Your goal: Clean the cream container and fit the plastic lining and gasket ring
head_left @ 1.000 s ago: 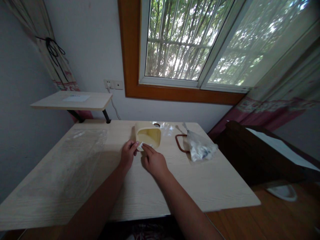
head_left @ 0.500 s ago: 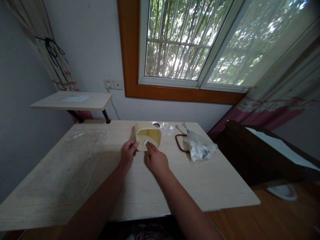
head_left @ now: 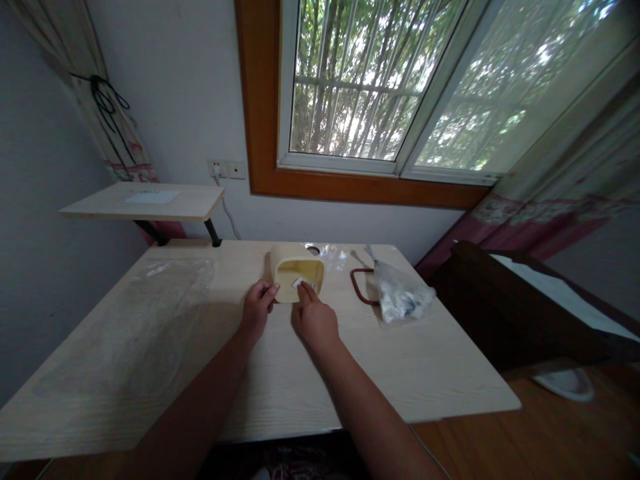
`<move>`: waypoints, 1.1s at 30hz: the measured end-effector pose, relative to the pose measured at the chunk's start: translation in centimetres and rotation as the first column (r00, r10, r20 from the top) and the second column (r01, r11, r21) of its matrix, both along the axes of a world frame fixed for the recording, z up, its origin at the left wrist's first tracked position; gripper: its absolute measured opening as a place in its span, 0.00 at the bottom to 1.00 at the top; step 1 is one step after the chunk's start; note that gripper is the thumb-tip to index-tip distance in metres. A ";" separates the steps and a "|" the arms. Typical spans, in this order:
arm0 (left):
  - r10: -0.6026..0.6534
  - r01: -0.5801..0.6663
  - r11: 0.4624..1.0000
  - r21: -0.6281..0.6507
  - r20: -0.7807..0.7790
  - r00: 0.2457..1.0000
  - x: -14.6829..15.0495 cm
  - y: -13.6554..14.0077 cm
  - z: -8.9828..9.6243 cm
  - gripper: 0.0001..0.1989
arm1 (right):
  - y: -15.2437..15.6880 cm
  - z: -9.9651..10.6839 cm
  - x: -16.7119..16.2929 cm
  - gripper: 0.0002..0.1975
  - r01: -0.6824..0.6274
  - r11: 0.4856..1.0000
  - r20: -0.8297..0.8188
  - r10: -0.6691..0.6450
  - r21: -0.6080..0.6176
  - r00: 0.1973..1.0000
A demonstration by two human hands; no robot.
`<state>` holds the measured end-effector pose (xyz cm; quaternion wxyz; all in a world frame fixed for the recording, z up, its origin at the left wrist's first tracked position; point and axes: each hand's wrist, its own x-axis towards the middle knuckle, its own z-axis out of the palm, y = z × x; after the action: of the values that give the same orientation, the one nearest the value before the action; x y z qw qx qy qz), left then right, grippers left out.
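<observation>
A cream-coloured plastic container [head_left: 293, 252] with rounded corners lies on its side on the table, its opening toward me. My left hand [head_left: 257, 308] pinches the left lower edge of that opening between thumb and fingers. Reaching into the mouth from the right, my right hand [head_left: 317, 319] has its fingertips on a small white piece [head_left: 297, 283] that lies against the inner wall. Whether it is paper, cloth or a flat part I cannot make out. The fingers are held together over it, and their undersides are hidden.
To the right lie a clear plastic bag [head_left: 406, 299] with contents and a reddish-brown loop-shaped handle [head_left: 356, 287]. A flat sheet of clear plastic [head_left: 165, 313] covers part of the table's left side. A raised shelf [head_left: 110, 203] stands at the back left; a cable hole [head_left: 313, 251] is behind the container.
My right fingertips and the small white piece have shifted slightly right inside the container. The container has moved a little to the right; my left hand stays on its edge.
</observation>
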<state>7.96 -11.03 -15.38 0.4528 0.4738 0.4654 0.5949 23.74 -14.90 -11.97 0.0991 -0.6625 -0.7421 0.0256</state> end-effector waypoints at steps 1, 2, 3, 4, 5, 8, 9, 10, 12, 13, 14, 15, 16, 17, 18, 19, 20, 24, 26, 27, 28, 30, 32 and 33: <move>-0.003 0.003 1.000 -0.001 0.002 1.000 0.0 0.0 0.0 0.18 | 0.0 -0.1 0.0 0.32 -0.001 1.000 -0.004 0.001 0.004 1.000; -0.005 0.005 1.000 -0.002 0.004 1.000 0.0 0.0 0.0 0.18 | 0.0 -0.1 0.0 0.32 -0.003 1.000 -0.010 0.003 0.007 1.000; -0.005 0.005 1.000 -0.004 0.007 1.000 0.0 0.0 0.0 0.18 | 0.0 -0.2 0.0 0.32 -0.005 1.000 -0.015 0.005 0.009 1.000; -0.003 0.003 1.000 -0.005 0.009 1.000 0.0 0.0 0.0 0.18 | 0.0 -0.2 0.0 0.32 -0.007 1.000 -0.019 0.007 0.008 1.000; 0.001 -0.001 1.000 -0.007 0.011 1.000 0.0 0.0 0.0 0.18 | -0.1 -0.2 0.0 0.32 -0.009 1.000 -0.023 0.009 0.006 1.000; 0.008 -0.008 1.000 -0.010 0.011 1.000 0.0 0.0 0.1 0.19 | -0.1 -0.3 0.0 0.32 -0.025 1.000 -0.029 0.025 -0.001 0.999; 0.006 -0.006 1.000 -0.011 0.011 1.000 0.1 0.0 0.2 0.19 | -0.1 -0.3 0.0 0.33 -0.034 0.999 -0.031 0.034 -0.002 0.999; 0.004 -0.003 1.000 -0.012 0.012 1.000 0.1 0.0 0.3 0.19 | 0.0 -0.3 0.0 0.33 -0.043 0.999 -0.033 0.043 -0.001 0.999; -0.001 0.001 1.000 -0.012 0.012 1.000 0.1 -0.1 0.4 0.19 | 0.0 -0.4 -0.1 0.34 -0.061 0.998 -0.042 0.061 0.002 0.997; -0.002 0.002 1.000 -0.012 0.014 1.000 0.1 -0.1 0.5 0.19 | -0.1 -0.4 -0.2 0.34 -0.072 0.997 -0.049 0.072 0.003 0.996; -0.002 0.002 1.000 -0.012 0.016 1.000 0.1 -0.1 0.5 0.19 | -0.1 -0.4 -0.2 0.33 -0.083 0.997 -0.058 0.083 0.003 0.995; -0.003 0.004 1.000 -0.012 0.017 1.000 0.1 -0.1 0.5 0.19 | -0.1 -0.4 -0.3 0.33 -0.097 0.995 -0.067 0.097 0.002 0.993; -0.006 0.006 1.000 -0.011 0.019 1.000 0.1 -0.1 0.5 0.19 | -0.2 -0.3 -0.3 0.33 -0.111 0.994 -0.077 0.111 0.002 0.991; -0.008 0.008 1.000 -0.009 0.021 1.000 0.1 -0.1 0.5 0.18 | -0.2 -0.3 -0.4 0.33 -0.124 0.992 -0.086 0.124 0.001 0.989; -0.009 0.009 1.000 -0.008 0.022 1.000 0.1 -0.1 0.5 0.18 | -0.3 -0.2 -0.4 0.33 -0.135 0.991 -0.094 0.134 -0.001 0.986; -0.010 0.010 1.000 -0.007 0.022 1.000 0.1 -0.1 0.4 0.18 | -0.3 -0.2 -0.4 0.33 -0.143 0.990 -0.100 0.142 -0.003 0.985; -0.010 0.010 1.000 -0.005 0.021 1.000 0.1 -0.1 0.4 0.18 | -0.4 -0.1 -0.4 0.34 -0.150 0.989 -0.106 0.148 -0.005 0.983; -0.010 0.011 1.000 -0.007 0.022 1.000 0.1 -0.1 0.3 0.18 | -0.4 0.0 -0.5 0.34 -0.170 0.985 -0.124 0.167 -0.013 0.978; -0.010 0.010 1.000 -0.006 0.023 1.000 0.1 -0.1 0.2 0.19 | -0.4 0.0 -0.5 0.33 -0.179 0.984 -0.137 0.176 -0.007 0.975; -0.007 0.007 1.000 -0.006 0.024 1.000 0.1 0.0 0.1 0.19 | -0.4 -0.1 -0.6 0.33 -0.183 0.983 -0.143 0.181 -0.001 0.973; -0.006 0.006 1.000 -0.005 0.026 1.000 0.0 0.0 0.0 0.19 | -0.4 -0.1 -0.6 0.32 -0.187 0.982 -0.148 0.186 0.008 0.971; -0.003 0.004 1.000 -0.007 0.031 1.000 0.0 0.1 -0.2 0.19 | -0.3 -0.3 -0.5 0.32 -0.203 0.979 -0.162 0.206 0.032 0.965; -0.002 0.003 1.000 -0.005 0.034 0.999 0.0 0.2 -0.4 0.19 | -0.3 -0.4 -0.5 0.32 -0.220 0.974 -0.179 0.226 0.054 0.958; -0.003 0.004 1.000 -0.001 0.034 0.999 0.0 0.2 -0.4 0.19 | -0.3 -0.5 -0.5 0.32 -0.226 0.972 -0.187 0.234 0.062 0.954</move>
<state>7.96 -10.87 -15.78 0.4620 0.4641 0.4572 0.6018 23.28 -15.23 -12.45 0.1803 -0.5639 -0.8013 0.0862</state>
